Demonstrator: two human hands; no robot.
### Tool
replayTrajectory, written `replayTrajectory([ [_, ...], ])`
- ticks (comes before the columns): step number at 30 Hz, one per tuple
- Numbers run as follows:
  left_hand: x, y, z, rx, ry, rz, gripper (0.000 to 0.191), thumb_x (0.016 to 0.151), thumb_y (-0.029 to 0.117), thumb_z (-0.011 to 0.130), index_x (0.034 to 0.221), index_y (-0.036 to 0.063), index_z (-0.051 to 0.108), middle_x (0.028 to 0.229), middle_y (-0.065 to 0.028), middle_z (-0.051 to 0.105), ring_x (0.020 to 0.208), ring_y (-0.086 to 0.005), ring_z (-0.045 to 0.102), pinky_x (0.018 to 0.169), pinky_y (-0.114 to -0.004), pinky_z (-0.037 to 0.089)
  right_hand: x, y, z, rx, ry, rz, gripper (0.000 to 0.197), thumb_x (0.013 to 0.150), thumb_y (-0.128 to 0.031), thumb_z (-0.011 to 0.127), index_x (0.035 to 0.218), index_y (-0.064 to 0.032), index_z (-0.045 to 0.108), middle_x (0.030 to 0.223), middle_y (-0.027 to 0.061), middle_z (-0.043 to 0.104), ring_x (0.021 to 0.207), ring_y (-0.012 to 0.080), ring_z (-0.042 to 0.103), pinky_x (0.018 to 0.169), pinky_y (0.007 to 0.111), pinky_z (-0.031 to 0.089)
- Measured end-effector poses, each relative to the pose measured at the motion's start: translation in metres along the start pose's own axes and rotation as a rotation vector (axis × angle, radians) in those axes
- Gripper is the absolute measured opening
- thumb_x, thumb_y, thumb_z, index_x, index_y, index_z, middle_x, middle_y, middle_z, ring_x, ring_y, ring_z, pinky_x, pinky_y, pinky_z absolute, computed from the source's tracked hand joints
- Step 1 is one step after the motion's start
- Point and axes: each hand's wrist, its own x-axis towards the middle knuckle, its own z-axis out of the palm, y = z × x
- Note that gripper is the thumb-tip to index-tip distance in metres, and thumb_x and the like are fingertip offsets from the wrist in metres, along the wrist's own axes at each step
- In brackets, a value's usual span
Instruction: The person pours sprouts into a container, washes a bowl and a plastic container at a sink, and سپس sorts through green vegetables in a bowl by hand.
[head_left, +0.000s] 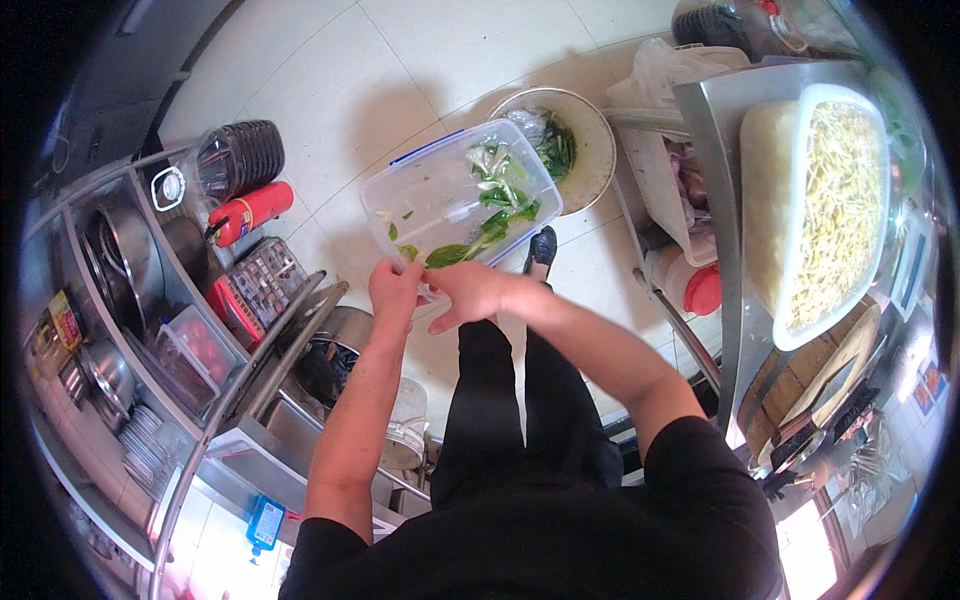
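A clear plastic container with blue edge strips is held out over the floor, its far right corner overlapping the rim of a round bucket from above. Inside lie green leaves and pale scraps at the right, plus a larger leaf at the near edge. My left hand grips the container's near left corner. Right beside it, my right hand holds the same near edge; its fingertips are partly hidden. Dark green leaves and clear plastic film lie in the bucket.
On the right, a steel table bears a tub of pale sprouts and a round wooden board. Metal shelving with pans and plates lines the left. A red fire extinguisher stands near stacked black containers.
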Motion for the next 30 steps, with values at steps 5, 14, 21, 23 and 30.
replayTrajectory([
  [5,-0.008,0.049,0.047,0.091,-0.148,-0.041,0.022,0.075,0.017,0.062,0.081,-0.0017,0.052,0.076,-0.0089,0.052,0.064,-0.0147,0.054,0.054,-0.032,0.052,-0.022,0.002,-0.008,0.026,0.404,0.176,0.053,0.065,-0.037,0.07,0.098,0.0012,0.053,0.088,0.0184,0.06,0.085,0.0361,0.058,0.075,0.039,0.047],
  [14,-0.036,0.038,0.1,-0.148,-0.655,-0.051,0.022,0.085,0.02,0.054,0.098,0.0033,0.052,0.098,-0.0079,0.054,0.09,-0.0155,0.056,0.075,-0.034,0.051,-0.089,0.169,-0.12,1.231,1.078,0.123,0.02,0.083,-0.024,0.059,0.09,-0.0058,0.057,0.081,0.0038,0.059,0.072,0.0151,0.059,0.065,0.026,0.047],
  [21,-0.05,-0.061,0.04,-0.067,-0.595,-0.377,0.017,0.088,0.014,0.048,0.099,0.0015,0.05,0.098,-0.0119,0.057,0.087,-0.0225,0.06,0.075,-0.034,0.051,-0.119,0.276,-0.097,1.72,0.792,-0.36,0.027,0.083,-0.03,0.06,0.096,-0.0062,0.056,0.087,0.0038,0.059,0.076,0.0159,0.058,0.074,0.031,0.048],
  [23,-0.051,-0.083,0.015,-0.09,-0.54,-0.405,0.017,0.088,0.014,0.047,0.098,0.0011,0.05,0.097,-0.0127,0.057,0.086,-0.0231,0.06,0.075,-0.034,0.051,-0.108,0.209,-0.093,1.643,1.285,-0.02,0.023,0.085,-0.027,0.057,0.098,-0.0076,0.056,0.091,0.003,0.06,0.078,0.0144,0.057,0.072,0.03,0.048],
  [30,-0.054,-0.099,-0.034,-0.11,-0.37,-0.342,0.017,0.087,0.013,0.048,0.098,-0.0001,0.05,0.094,-0.0135,0.057,0.082,-0.0227,0.06,0.072,-0.032,0.051,-0.125,0.215,-0.047,1.639,1.356,-0.248,0.019,0.084,-0.023,0.058,0.098,-0.0086,0.056,0.09,0.0017,0.06,0.081,0.015,0.057,0.07,0.029,0.048],
])
